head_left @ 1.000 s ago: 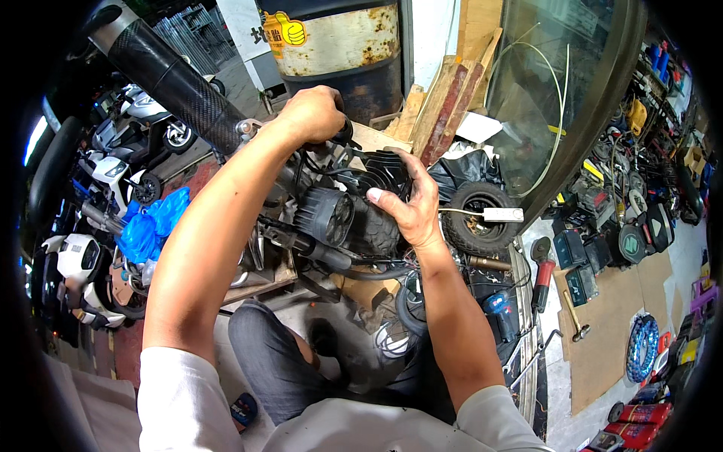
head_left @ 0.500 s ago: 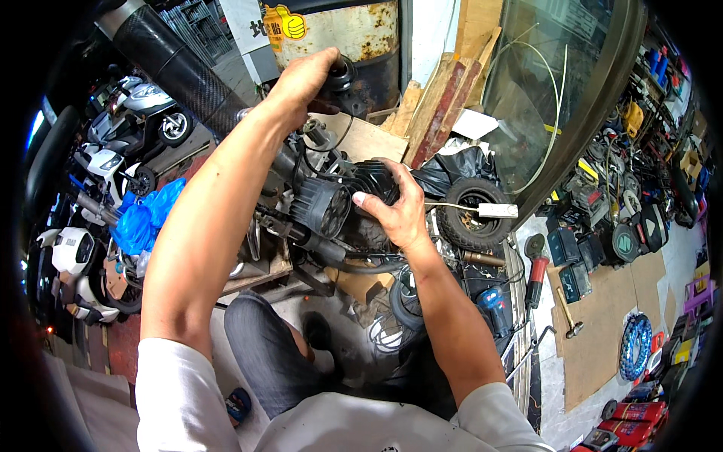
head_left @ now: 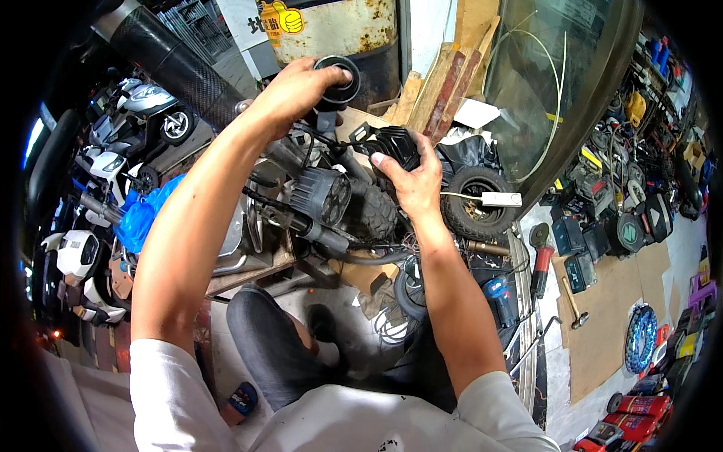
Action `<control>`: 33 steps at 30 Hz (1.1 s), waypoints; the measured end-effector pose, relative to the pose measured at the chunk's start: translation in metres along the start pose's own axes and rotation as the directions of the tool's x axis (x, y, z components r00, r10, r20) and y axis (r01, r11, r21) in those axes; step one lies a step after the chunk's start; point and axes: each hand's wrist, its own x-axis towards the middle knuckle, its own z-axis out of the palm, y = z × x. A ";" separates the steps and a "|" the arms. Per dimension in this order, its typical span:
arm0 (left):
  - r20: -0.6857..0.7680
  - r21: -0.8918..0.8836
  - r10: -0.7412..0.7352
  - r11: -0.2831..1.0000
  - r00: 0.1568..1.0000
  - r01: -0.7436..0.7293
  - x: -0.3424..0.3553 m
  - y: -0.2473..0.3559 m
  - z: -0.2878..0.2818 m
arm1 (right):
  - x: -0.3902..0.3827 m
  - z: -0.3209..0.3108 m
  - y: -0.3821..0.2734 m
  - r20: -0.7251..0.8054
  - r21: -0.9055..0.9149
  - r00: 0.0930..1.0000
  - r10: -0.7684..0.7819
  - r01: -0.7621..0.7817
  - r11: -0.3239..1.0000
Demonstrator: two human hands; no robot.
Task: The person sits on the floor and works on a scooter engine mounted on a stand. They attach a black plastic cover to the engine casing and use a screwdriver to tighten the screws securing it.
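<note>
Here, finned part [head_left: 397, 146] in right hand [head_left: 416, 182]

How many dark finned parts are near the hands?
2: a finned block in the right hand, and a round finned lamp to its lower left. More may be hidden.

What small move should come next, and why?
Perhaps the left hand should slide its thumb toward the edge of the round, black, rimmed part, since that thumb covers some of its middle; the right hand grips a black, finned block.
</note>
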 end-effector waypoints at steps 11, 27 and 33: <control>-0.143 0.426 0.170 0.900 0.975 -0.094 0.011 -0.019 0.008 | 0.003 0.008 0.000 0.169 0.009 0.984 -0.056 0.055 0.998; 0.143 -0.171 -0.149 0.970 0.978 0.173 -0.007 -0.012 0.006 | 0.004 0.007 -0.002 0.163 0.070 0.987 0.002 -0.014 0.997; -0.127 0.480 0.288 0.855 0.949 -0.195 0.007 -0.039 0.011 | 0.002 0.015 -0.001 0.209 0.066 0.978 -0.025 0.012 0.998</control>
